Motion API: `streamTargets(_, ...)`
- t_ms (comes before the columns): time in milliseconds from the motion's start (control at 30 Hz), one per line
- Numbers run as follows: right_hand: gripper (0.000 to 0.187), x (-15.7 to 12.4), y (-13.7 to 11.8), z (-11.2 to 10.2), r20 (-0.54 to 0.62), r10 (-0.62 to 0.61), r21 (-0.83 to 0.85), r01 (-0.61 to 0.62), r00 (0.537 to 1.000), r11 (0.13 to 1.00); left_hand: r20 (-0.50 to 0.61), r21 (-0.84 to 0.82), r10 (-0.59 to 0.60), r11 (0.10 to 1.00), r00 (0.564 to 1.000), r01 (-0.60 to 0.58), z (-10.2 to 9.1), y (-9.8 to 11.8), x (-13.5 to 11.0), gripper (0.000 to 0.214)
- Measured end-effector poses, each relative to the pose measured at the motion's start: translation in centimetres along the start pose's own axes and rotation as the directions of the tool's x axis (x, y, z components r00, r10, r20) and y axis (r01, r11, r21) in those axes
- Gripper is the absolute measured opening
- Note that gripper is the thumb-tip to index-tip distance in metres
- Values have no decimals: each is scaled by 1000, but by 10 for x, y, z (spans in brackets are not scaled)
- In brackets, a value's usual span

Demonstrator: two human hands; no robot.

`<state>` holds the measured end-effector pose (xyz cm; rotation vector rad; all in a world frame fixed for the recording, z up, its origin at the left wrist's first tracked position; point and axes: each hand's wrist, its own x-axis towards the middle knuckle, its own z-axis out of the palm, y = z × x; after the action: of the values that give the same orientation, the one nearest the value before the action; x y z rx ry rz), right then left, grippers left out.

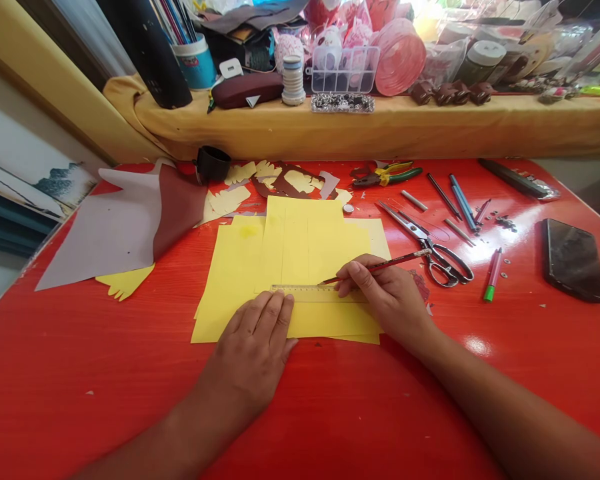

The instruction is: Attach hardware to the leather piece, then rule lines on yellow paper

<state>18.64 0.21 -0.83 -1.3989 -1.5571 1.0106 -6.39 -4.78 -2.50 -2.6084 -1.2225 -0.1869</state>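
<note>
Several yellow sheets (pixel 290 267) lie stacked on the red table (pixel 80 387). A clear ruler (pixel 310 292) lies across them. My left hand (pixel 255 347) rests flat, fingers stretched out, pressing the ruler's left end and the sheets. My right hand (pixel 385 293) is closed on a red pencil (pixel 380 267), whose tip touches the paper along the ruler's upper edge.
Scissors (pixel 430 250), pliers (pixel 387 175), pens (pixel 460 200), a green-tipped marker (pixel 493 275) and a dark phone (pixel 573 259) lie right. Grey and brown sheets (pixel 125 227), paper scraps (pixel 280 180) and a black cup (pixel 213 163) sit at left and back. A cluttered yellow shelf (pixel 380 123) runs behind.
</note>
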Motion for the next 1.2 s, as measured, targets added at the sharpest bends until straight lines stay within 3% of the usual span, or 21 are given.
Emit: streamTargets(1200,48,0,4,0,5,-14,13,14,1000,1000,-12,-29,5,1000,1000,-5,0,0,0,49)
